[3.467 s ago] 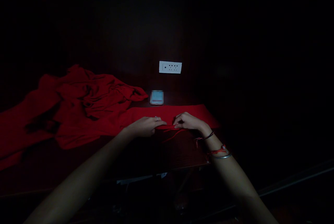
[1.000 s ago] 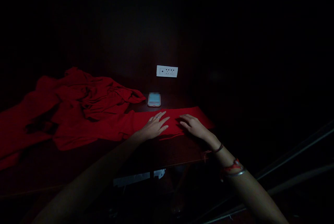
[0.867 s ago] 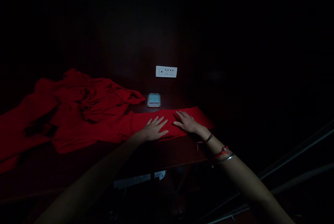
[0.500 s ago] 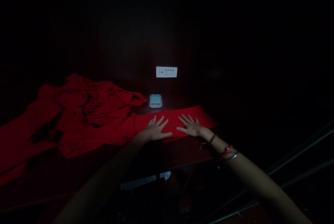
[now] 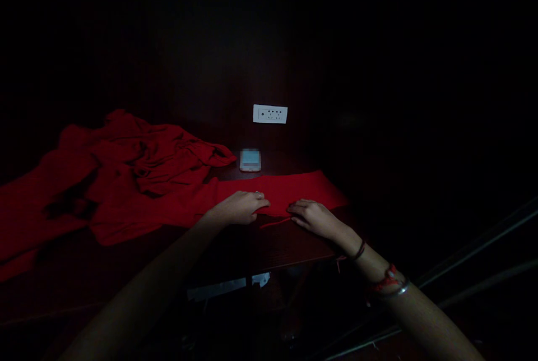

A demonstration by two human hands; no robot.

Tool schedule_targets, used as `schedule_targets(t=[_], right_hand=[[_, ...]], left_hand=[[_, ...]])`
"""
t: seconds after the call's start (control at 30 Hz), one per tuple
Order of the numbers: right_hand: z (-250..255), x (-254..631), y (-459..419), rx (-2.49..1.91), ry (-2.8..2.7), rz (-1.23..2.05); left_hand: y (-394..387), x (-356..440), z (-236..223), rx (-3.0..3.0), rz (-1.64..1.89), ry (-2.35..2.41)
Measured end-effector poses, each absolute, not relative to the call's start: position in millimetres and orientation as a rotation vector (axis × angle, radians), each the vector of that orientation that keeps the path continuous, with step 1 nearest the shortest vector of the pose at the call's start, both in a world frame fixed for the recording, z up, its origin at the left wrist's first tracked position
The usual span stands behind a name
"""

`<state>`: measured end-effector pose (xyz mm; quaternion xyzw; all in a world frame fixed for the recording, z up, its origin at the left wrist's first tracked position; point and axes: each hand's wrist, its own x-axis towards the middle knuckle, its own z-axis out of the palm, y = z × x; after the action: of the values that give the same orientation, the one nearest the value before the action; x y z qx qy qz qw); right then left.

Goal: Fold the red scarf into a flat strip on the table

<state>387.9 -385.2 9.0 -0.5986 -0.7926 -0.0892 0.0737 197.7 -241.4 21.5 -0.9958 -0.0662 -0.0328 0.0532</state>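
Observation:
A long red cloth (image 5: 306, 184) lies flattened across the right part of the dark table, joined to rumpled folds on the left. At its near edge, my left hand (image 5: 242, 207) is closed, fingers curled on the fabric with a ring showing. My right hand (image 5: 314, 218) pinches the same edge farther right, its fingers bent and thumb close to them. A thin strip of red fabric (image 5: 274, 223) sticks out below the near edge between the hands. The exact grip under the fingertips is partly hidden.
A heap of crumpled red fabric (image 5: 155, 151) fills the left of the table (image 5: 260, 251). Behind the cloth sits a small device with a blurred lit screen (image 5: 250, 159). A white socket panel (image 5: 270, 114) is on the dark wall. Pale material (image 5: 218, 289) shows below the table edge.
Both hands have gone from lying flat with spread fingers on the cloth to curled fingers at its near edge. My right hand has drawn slightly nearer to me.

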Motion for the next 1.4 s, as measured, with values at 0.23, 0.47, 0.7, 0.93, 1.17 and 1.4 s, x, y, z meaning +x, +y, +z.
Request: schedule_targets(t=[0.23,0.47,0.7,0.93,1.17,1.4], right_hand=[[6.7,378.5,-377.8,-1.852,-2.375,-0.442],[-0.4,376.8,-373.5,-1.903,-2.293,-0.536],[-3.3,376.6,-375.9,-1.911,-2.238,-0.562],[-3.0,378.4,-378.7,-1.886,-2.264,-0.539],[-7.0,384.5,-385.6,-1.793,-2.296,-0.443],[-4.8,388.4,-387.1,-1.867,-2.271,-0.488]], left_hand=[[-238.5,201.8,19.3,-2.932,-0.172,-0.17],[-243.5,198.9,24.5,-2.828,-0.11,-0.198],[-248.3,203.0,21.3,-2.872,-0.227,-0.082],[-251.4,203.8,21.9,-2.881,-0.148,-0.115],[-245.5,202.5,19.4,-3.02,-0.142,-0.086],[-242.1,198.5,23.3,-3.023,-0.078,-0.155]])
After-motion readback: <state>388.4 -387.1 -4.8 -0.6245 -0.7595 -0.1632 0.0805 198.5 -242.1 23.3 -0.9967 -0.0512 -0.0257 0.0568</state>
